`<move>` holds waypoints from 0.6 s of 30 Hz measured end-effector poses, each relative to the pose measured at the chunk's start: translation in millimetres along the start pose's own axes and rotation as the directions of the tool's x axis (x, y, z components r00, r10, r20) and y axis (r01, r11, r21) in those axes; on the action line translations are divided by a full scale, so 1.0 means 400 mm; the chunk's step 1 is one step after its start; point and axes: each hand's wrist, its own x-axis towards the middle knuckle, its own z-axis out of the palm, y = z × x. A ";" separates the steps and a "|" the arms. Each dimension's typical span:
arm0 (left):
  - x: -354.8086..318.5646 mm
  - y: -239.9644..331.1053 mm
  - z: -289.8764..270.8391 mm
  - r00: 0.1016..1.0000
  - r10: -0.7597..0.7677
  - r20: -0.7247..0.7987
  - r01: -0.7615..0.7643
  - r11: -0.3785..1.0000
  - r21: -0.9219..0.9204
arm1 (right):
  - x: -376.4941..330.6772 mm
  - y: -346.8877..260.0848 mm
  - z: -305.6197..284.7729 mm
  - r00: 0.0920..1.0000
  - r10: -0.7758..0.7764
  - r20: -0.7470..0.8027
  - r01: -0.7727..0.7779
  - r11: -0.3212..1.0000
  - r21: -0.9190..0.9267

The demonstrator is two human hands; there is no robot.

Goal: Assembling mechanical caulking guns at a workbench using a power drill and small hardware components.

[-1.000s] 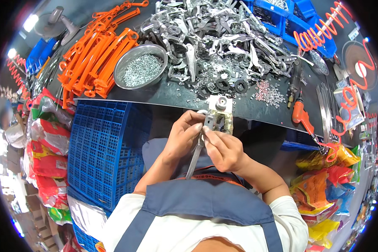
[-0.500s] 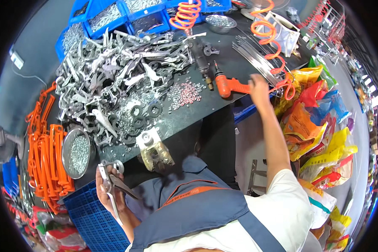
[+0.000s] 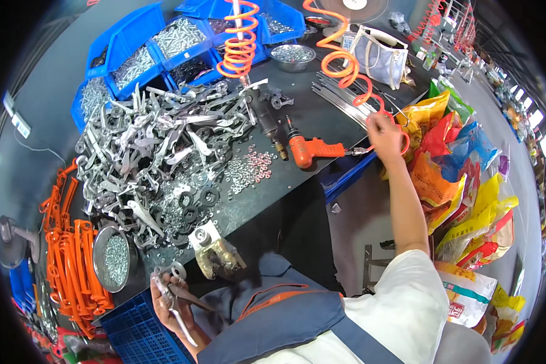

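Orange arms (image 3: pixel 79 267): a bundle out at 8 o'clock on the view's clock face, beside the bowl.
Bowl (image 3: pixel 101 270): 8 o'clock, nearer the centre, holding small shiny fasteners.
Bins (image 3: pixel 126 29): a blue group near 11 o'clock, with metal pieces inside.
Pile (image 3: pixel 155 136): grey metal parts heaped at 10 o'clock, below the bins.
Left hand (image 3: pixel 163 310): at 7 o'clock, fingers closed round a silver lever (image 3: pixel 185 331); a dark blade (image 3: pixel 197 301) juts from the same grip toward 4 o'clock. Whether the two are joined, I cannot tell.
Fixture (image 3: pixel 208 249): pale-topped block at 7 o'clock, between the left hand and the centre; no hand on it.
Nuts (image 3: pixel 244 173): loose silver and reddish pieces, just off centre toward 9 o'clock.
Air tool (image 3: pixel 263 115): dark, near 12 o'clock.
Driver (image 3: pixel 309 151): orange, lying between 1 and 2 o'clock, short of the right hand.
Hose (image 3: pixel 340 60): orange coil at 1 o'clock, its lower loop running by the right hand.
Right hand (image 3: pixel 384 136): at 2 o'clock, well apart from the left, fingers bent; cannot tell whether they grip the hose.
Step, judged: left holds, right reaches.
Next move, judged: calls for a steady left grip and right fingers clear of the loop.
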 end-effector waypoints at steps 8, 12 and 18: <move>0.080 -0.121 0.115 0.924 -0.258 0.284 0.276 0.961 -0.026 | 0.083 0.476 0.004 0.891 0.450 0.063 -0.454 0.885 0.099; 0.106 -0.174 0.122 0.919 -0.266 0.290 0.277 0.961 0.005 | 0.140 0.658 0.121 0.871 0.238 0.430 -0.212 0.971 -0.109; 0.100 -0.167 0.130 0.935 -0.225 0.273 0.237 0.971 -0.014 | 0.183 0.435 0.158 0.630 0.760 0.161 -0.506 0.558 -0.658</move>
